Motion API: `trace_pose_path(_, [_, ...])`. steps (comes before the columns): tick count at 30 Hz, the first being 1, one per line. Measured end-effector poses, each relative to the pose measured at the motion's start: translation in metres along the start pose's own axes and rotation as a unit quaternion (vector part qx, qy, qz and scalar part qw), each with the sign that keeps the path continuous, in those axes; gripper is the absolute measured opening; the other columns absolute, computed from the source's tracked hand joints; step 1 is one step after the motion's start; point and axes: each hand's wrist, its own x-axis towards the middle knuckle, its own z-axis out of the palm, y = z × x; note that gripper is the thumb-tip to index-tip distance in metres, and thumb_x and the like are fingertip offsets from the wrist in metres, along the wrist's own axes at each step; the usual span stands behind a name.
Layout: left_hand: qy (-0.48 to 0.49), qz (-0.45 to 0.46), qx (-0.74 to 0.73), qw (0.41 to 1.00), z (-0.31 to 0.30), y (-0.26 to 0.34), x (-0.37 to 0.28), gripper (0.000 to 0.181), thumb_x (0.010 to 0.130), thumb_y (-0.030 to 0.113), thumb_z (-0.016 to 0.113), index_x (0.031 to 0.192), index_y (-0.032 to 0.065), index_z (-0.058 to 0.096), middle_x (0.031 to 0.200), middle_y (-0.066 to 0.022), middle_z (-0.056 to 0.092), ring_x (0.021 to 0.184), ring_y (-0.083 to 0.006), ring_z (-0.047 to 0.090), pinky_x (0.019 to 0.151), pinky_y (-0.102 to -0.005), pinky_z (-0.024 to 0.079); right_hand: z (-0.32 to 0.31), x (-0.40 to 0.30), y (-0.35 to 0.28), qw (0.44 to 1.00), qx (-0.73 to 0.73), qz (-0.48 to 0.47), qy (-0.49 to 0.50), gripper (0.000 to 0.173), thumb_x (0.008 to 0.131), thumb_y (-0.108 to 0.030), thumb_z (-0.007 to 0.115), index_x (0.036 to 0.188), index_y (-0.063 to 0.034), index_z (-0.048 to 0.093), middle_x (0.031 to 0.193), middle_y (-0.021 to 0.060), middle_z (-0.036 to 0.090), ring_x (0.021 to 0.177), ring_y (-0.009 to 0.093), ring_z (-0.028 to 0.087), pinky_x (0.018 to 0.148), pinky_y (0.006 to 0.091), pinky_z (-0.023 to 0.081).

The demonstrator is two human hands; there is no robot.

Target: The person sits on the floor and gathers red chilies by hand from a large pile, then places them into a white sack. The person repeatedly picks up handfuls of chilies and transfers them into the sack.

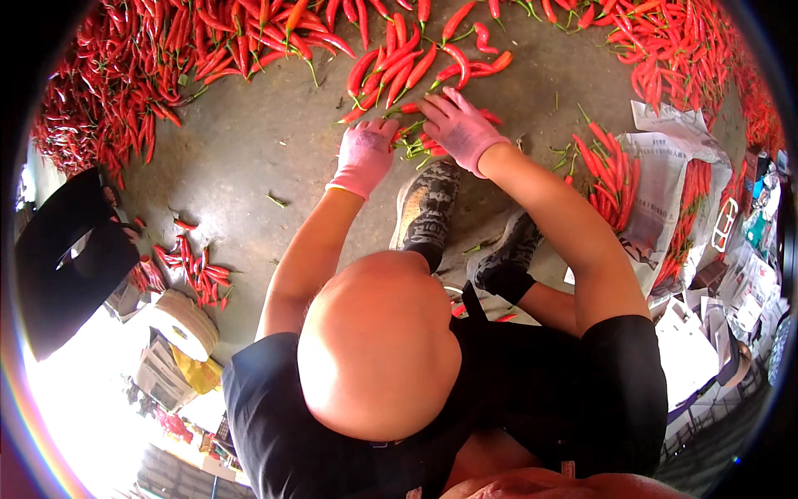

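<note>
My left hand (366, 153), in a pink glove with a dark smudge, is low over the concrete floor with its fingers curled. My right hand (460, 130), in a matching glove, reaches over some red chilli peppers with its fingers bent downward. Between the two hands lies a small bunch of red chillies (436, 150), green stems toward me. The gloves partly cover it, so whether either hand grips a chilli is hidden. Just beyond my fingers, loose red chillies (393, 65) lie side by side on the floor.
Large chilli heaps lie at the far left (206, 31) and far right (667, 50). Newspaper (654, 187) wraps chillies at right. My patterned shoe (430, 203) is just below the hands. At left are a small chilli pile (202, 271), a tape roll (184, 327) and a person's dark clothing (68, 262).
</note>
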Motion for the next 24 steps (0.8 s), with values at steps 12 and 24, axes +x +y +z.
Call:
trace_pose_path(12, [0.196, -0.292, -0.232, 0.907, -0.047, -0.080, -0.085, 0.026, 0.086, 0.024, 0.072, 0.105, 0.0059, 0.070, 0.101, -0.0178, 0.072, 0.092, -0.0379, 0.067, 0.080, -0.0467, 0.054, -0.028, -0.032, -0.055, 0.908, 0.311, 0.251, 0.128, 0.045, 0.072, -0.005, 0.077, 0.115, -0.0063, 0.064, 0.101, 0.0171, 0.068, 0.095, 0.037, 0.067, 0.085, 0.0473, 0.055])
trace_pose_path(24, [0.087, -0.253, -0.284, 0.921, -0.046, 0.003, -0.046, 0.033, 0.078, 0.020, 0.066, 0.109, 0.0079, 0.070, 0.105, -0.0202, 0.072, 0.107, -0.0401, 0.068, 0.090, -0.0491, 0.055, 0.006, -0.091, -0.039, 0.899, 0.208, 0.363, 0.130, 0.064, 0.075, -0.012, 0.073, 0.134, -0.0019, 0.051, 0.124, 0.0230, 0.061, 0.117, 0.044, 0.059, 0.101, 0.0523, 0.049])
